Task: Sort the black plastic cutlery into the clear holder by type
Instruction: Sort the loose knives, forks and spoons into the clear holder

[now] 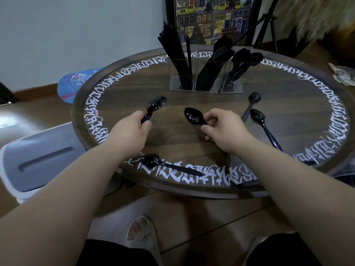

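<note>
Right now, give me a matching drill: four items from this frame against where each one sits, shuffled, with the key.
Items
1. spoon in the left hand
2. spoon in the right hand
3. near-edge spoon
4. knives

Places
A. lying on the white lettering at the table's near rim
B. standing in the left compartment of the clear holder
C. held up left of centre, bowel end pointing away
D. pinched by the handle at the table's centre

Pairs: 1-C, 2-D, 3-A, 4-B
</note>
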A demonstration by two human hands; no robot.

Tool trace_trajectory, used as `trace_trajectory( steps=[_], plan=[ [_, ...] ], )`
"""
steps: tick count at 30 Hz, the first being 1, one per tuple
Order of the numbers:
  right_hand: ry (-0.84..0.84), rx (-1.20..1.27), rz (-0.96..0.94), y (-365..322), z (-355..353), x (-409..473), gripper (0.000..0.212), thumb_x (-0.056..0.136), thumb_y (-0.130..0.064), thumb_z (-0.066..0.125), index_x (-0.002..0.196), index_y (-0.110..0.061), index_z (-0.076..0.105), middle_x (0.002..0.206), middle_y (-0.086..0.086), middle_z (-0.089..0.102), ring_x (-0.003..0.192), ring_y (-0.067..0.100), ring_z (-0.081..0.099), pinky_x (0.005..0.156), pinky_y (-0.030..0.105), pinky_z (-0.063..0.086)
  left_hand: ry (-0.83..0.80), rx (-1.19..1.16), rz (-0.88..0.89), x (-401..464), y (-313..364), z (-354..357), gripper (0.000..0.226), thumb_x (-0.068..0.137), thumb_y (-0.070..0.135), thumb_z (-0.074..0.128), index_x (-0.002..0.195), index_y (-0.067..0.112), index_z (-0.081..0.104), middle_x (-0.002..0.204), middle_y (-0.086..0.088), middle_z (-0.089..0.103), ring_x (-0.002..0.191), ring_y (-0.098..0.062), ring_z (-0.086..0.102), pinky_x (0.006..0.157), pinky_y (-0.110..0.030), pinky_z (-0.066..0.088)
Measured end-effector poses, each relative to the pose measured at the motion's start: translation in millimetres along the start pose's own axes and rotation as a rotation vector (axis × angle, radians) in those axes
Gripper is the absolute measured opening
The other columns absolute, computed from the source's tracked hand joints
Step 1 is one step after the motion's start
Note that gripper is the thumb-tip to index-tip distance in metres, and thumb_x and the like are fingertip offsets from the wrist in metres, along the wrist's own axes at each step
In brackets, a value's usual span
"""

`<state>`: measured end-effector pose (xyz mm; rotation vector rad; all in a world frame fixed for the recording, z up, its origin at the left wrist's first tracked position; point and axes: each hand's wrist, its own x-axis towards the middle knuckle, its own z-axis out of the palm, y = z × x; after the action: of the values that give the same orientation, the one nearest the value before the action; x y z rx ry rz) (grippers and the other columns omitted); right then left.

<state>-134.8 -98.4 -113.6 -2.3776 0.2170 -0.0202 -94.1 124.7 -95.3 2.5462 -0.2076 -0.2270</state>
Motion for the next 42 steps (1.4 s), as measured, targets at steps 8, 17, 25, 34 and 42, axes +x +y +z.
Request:
trace_trajectory(
  steps=[8, 17, 25, 34, 42],
  plan=[
    [-0.053, -0.131, -0.112, -5, 10, -16, 0.023, 0.091, -0.021, 0.06, 0.114, -0.022, 0.055, 0.086, -0.014, 0.058, 0.091, 0.017, 0.059, 0.076, 0.025, 0.041, -0.313, 0.264, 0.002, -24, -17, -12, 0.039, 0.067, 0.035, 0.083, 0.093, 0.025, 0.056, 0.073, 0.007, 0.054, 0.069, -0.009, 0.053, 0.058, -0.023, 0.038],
    [0.01, -0.261, -0.086, 7, 3, -19, 0.016, 0.089, -0.028, 0.061, 0.104, -0.021, 0.058, 0.094, -0.002, 0.066, 0.093, 0.022, 0.06, 0.081, 0.035, 0.049, -0.228, 0.039, 0.09, -13, 7, 23, 0.034, 0.074, 0.033, 0.079, 0.1, 0.029, 0.058, 0.065, 0.012, 0.048, 0.059, -0.004, 0.048, 0.053, -0.021, 0.033],
    [0.019, -0.296, 0.003, 27, -21, -15, 0.016, 0.086, -0.03, 0.065, 0.086, -0.023, 0.051, 0.075, -0.008, 0.054, 0.08, 0.019, 0.056, 0.065, 0.027, 0.039, -0.281, 0.023, 0.148, 1, 39, 48, 0.034, 0.076, 0.035, 0.077, 0.105, 0.033, 0.058, 0.081, 0.017, 0.052, 0.083, -0.008, 0.053, 0.069, -0.027, 0.041],
    [-0.154, -0.247, -0.094, 31, -27, -21, 0.027, 0.079, -0.039, 0.071, 0.086, -0.022, 0.053, 0.082, -0.007, 0.056, 0.08, 0.014, 0.053, 0.067, 0.027, 0.038, -0.172, 0.023, 0.121, 8, 57, 66, 0.035, 0.072, 0.044, 0.078, 0.091, 0.024, 0.057, 0.067, 0.008, 0.049, 0.061, -0.008, 0.047, 0.053, -0.027, 0.032],
    [-0.133, -0.408, -0.191, 32, -25, -20, 0.015, 0.084, -0.025, 0.063, 0.086, -0.024, 0.048, 0.084, -0.004, 0.06, 0.086, 0.02, 0.057, 0.074, 0.033, 0.048, -0.135, -0.007, 0.11, 9, 61, 70, 0.037, 0.073, 0.044, 0.077, 0.098, 0.027, 0.056, 0.074, 0.008, 0.05, 0.067, -0.007, 0.049, 0.056, -0.025, 0.033]
  ],
)
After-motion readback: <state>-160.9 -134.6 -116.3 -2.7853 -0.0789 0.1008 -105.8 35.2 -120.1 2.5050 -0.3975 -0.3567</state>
